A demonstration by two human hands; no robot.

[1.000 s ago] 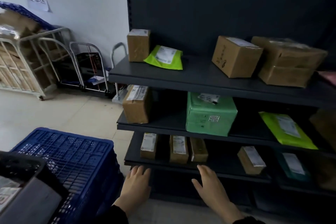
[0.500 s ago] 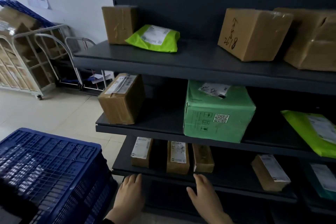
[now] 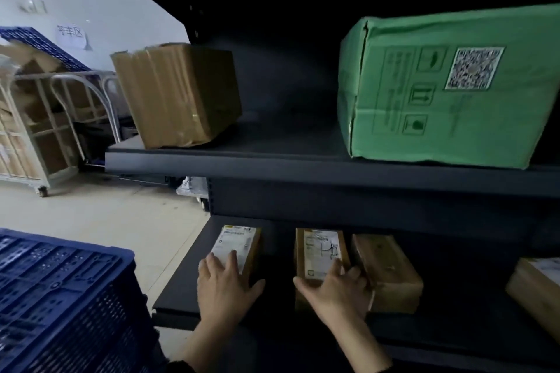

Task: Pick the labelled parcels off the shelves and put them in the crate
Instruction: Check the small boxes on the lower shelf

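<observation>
Head view: left hand rests flat on the leftmost labelled brown cardboard parcel; right hand clasps the neighbouring labelled parcel, likely readying both lifts.

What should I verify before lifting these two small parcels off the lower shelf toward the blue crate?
1. Right hand on the middle parcel: thumb at its left, fingers curled round its right side. Ok.
2. Left hand on the left parcel: fingers lie flat on the label, grip not closed. Not ok.
3. Labels: both parcels show white labels on top. Ok.
4. Neighbouring brown box: it sits close beside the right hand's fingers. Whether it will drag along: cannot tell.
5. Blue crate: it stands to the left of the shelf. Whether its top is open: cannot tell.
</observation>
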